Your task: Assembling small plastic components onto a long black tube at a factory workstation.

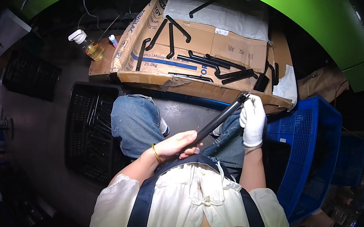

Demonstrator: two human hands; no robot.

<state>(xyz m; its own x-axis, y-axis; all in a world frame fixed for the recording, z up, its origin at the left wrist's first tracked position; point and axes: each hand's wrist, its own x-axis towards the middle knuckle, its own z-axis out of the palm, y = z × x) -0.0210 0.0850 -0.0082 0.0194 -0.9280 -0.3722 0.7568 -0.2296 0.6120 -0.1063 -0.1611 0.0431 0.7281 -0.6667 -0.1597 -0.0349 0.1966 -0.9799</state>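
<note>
My bare left hand (pixel 178 144) is wrapped round the near end of a long black plastic bar (pixel 217 120). The bar slants up to the right above my lap. At its far end my right hand (pixel 252 120), in a white glove, has its fingers closed on the tip. Whether a small piece is also between those fingers is hidden. Just beyond lies an open cardboard box (pixel 161 77), cut low like a tray. Several black bent bars (pixel 171 40) lie spread in it, some crossing each other near its front edge.
To the left on the floor, a black crate (pixel 88 122) holds several dark bars. Blue plastic crates (pixel 301 145) stand close on my right. A pump bottle (pixel 90 48) of yellow liquid and a small vial (pixel 113 40) stand left of the box. A green panel (pixel 312 13) overhangs the far right.
</note>
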